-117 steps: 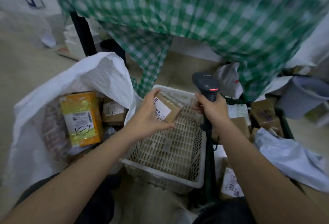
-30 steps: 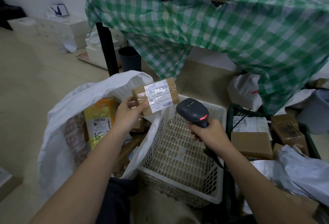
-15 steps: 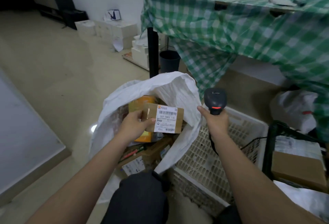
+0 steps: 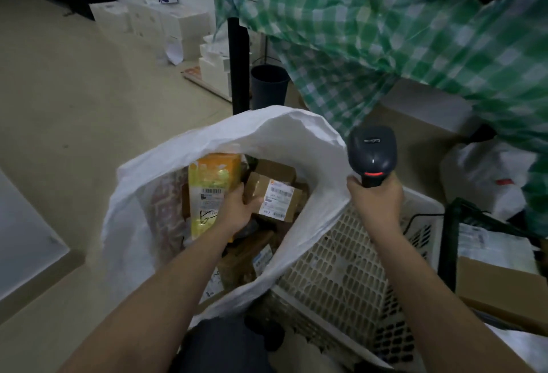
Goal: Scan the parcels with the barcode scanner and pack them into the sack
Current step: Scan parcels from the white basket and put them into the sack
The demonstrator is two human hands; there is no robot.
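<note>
Left hand (image 4: 237,209) grips a brown parcel (image 4: 274,199) inside the white sack (image 4: 299,135); right hand (image 4: 375,199), at three o'clock, clasps the barcode scanner (image 4: 372,150)

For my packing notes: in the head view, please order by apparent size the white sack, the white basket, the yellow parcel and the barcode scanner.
1. white sack
2. white basket
3. yellow parcel
4. barcode scanner

The parcel and the scanner look close in size; the parcel is partly hidden, so that order is unsure.
</note>
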